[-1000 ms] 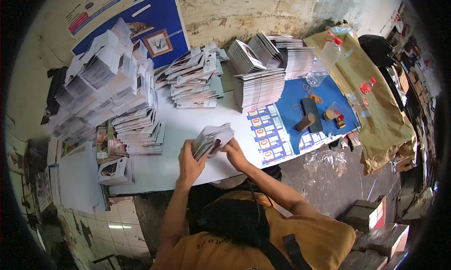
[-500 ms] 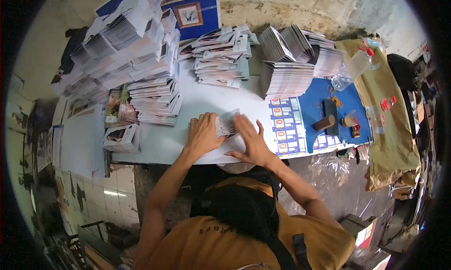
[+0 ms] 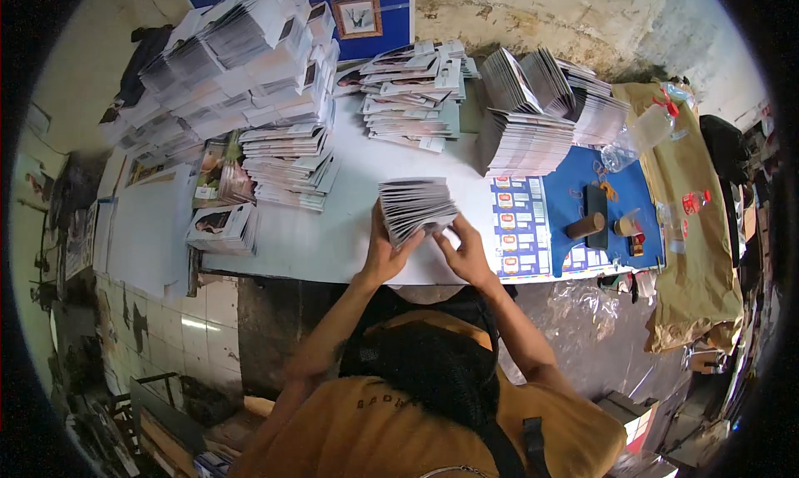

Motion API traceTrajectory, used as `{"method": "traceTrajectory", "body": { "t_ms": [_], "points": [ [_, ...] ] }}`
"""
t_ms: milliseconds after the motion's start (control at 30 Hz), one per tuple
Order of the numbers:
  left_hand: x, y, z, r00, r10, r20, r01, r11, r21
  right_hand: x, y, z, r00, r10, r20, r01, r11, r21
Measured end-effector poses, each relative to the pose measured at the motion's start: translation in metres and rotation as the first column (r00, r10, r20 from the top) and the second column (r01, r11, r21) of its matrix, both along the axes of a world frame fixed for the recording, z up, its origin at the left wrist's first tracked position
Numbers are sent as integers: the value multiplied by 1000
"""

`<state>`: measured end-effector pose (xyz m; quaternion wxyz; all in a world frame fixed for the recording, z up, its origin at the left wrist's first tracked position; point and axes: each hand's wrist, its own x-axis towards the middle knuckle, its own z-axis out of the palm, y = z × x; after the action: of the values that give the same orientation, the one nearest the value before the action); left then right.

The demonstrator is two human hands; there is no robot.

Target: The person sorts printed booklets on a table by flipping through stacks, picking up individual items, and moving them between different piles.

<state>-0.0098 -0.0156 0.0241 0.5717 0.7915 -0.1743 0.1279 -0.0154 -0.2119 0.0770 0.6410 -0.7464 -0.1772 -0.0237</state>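
A stack of folded leaflets (image 3: 416, 203) stands on edge between my two hands, its many layered edges facing up. My left hand (image 3: 385, 249) wraps round the left side of the stack, thumb at the near edge. At the right near corner, my right hand (image 3: 466, 253) grips it with the thumb underneath and the fingers along the side. Both hands are just above the white tabletop (image 3: 316, 245), close to its front edge. Parts of the fingers are hidden behind the leaflets.
Tall leaflet piles (image 3: 250, 70) rise at the back left, with a smaller bundle (image 3: 225, 228) in front. More leaflets (image 3: 416, 95) lie at the back middle, and upright bundles (image 3: 528, 141) at back right. A plastic bottle (image 3: 641, 137), a brown cylinder (image 3: 585, 226) and brown paper (image 3: 695, 262) are on the right.
The leaflets, low and flat under my hands before, are now lifted up as a stack held between both. My right hand has moved from over them to their right side. The view has shifted slightly.
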Motion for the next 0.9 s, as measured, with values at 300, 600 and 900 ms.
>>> {"method": "traceTrajectory", "body": {
  "t_ms": [300, 600, 900],
  "points": [
    [-17, -12, -34, 948, -254, -190, 130, 857, -499, -13, 10, -35, 994, 75, -79, -69, 995, 77],
    [-14, -23, -44, 963, -222, -151, 91, 799, -595, -19, 6, -25, 988, 45, -146, -31, 995, 96],
    [7, -17, 82, 992, 21, 125, -60, 946, 320, -18, 3, -42, 958, -128, -258, 201, 938, 282]
  ]
}}
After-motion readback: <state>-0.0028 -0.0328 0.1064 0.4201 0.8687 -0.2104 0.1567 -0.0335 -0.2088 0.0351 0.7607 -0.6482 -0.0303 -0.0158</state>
